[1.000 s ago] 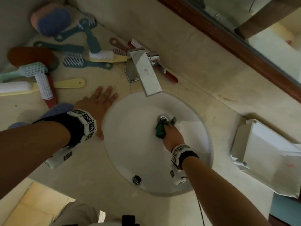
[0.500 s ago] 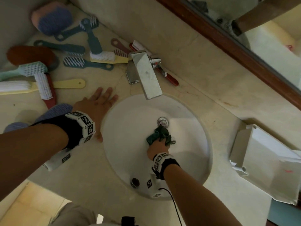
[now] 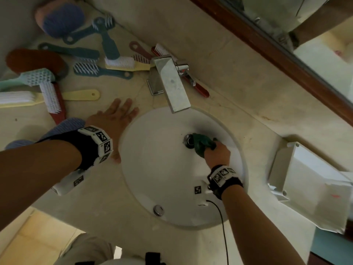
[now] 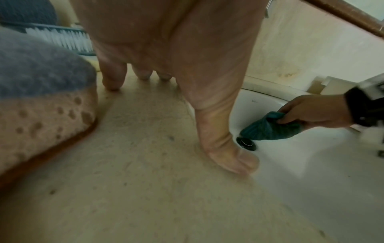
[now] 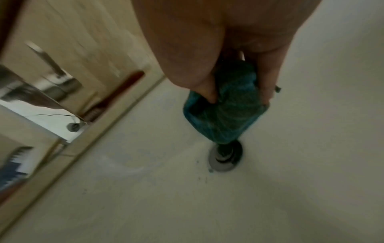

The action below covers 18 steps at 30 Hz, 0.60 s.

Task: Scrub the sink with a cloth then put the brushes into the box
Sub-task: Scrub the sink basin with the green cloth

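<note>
A round white sink is set into a beige counter. My right hand grips a bunched dark green cloth and presses it against the bowl just beside the drain. The right wrist view shows the cloth pinched between thumb and fingers, its tip over the drain. My left hand lies flat on the counter at the sink's left rim, fingers spread. Several brushes lie on the counter at the far left. A white box stands open right of the sink.
A chrome faucet reaches over the sink's back edge, with a red-handled brush behind it. A blue-topped sponge sits by my left wrist. A wood-framed mirror runs along the back wall. An overflow hole marks the bowl's near side.
My right hand has swept the cloth from the bowl's middle back up and to the right of the drain. The left hand has stayed put on the counter.
</note>
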Each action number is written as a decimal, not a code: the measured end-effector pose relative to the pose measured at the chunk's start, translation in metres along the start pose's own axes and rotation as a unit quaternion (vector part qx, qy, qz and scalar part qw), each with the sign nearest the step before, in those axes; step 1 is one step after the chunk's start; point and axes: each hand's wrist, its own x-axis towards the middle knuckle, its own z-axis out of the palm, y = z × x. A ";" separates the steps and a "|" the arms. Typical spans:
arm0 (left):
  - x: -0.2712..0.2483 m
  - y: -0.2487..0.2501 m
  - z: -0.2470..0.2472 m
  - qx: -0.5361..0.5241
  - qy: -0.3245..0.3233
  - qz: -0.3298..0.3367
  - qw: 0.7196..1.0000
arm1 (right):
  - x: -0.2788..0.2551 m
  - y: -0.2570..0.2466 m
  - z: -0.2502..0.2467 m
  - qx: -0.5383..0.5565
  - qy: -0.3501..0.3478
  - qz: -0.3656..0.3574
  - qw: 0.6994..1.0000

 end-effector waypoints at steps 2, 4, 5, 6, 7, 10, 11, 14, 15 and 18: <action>-0.001 0.000 0.000 0.001 -0.001 0.000 1.000 | -0.012 0.009 -0.020 -0.042 -0.022 -0.010 0.999; -0.001 0.001 0.000 0.001 0.001 0.001 1.000 | -0.026 0.021 -0.037 -0.091 -0.055 -0.008 0.994; -0.002 0.001 0.000 -0.001 0.002 0.001 1.000 | -0.033 0.026 -0.043 -0.124 -0.077 -0.004 0.989; -0.002 0.001 0.000 -0.004 0.003 0.002 1.000 | -0.040 0.030 -0.047 -0.159 -0.101 0.001 0.982; -0.002 0.001 0.000 -0.006 0.003 0.004 1.000 | -0.044 0.034 -0.046 -0.187 -0.120 0.007 0.975; -0.002 0.001 -0.002 -0.009 0.001 0.010 1.000 | -0.050 0.034 -0.027 -0.184 -0.174 0.006 0.967; -0.003 0.001 -0.002 -0.009 -0.001 0.012 1.000 | -0.051 0.030 -0.014 -0.157 -0.187 -0.013 0.970; -0.003 0.002 -0.003 -0.002 -0.007 0.011 1.000 | -0.051 0.006 0.034 -0.055 -0.197 -0.092 0.975; -0.002 0.002 -0.003 0.003 -0.006 0.008 1.000 | -0.051 -0.002 0.053 -0.046 -0.208 -0.119 0.970; 0.000 0.002 -0.001 0.007 -0.008 0.000 1.000 | -0.051 -0.020 0.103 -0.139 -0.269 -0.208 0.930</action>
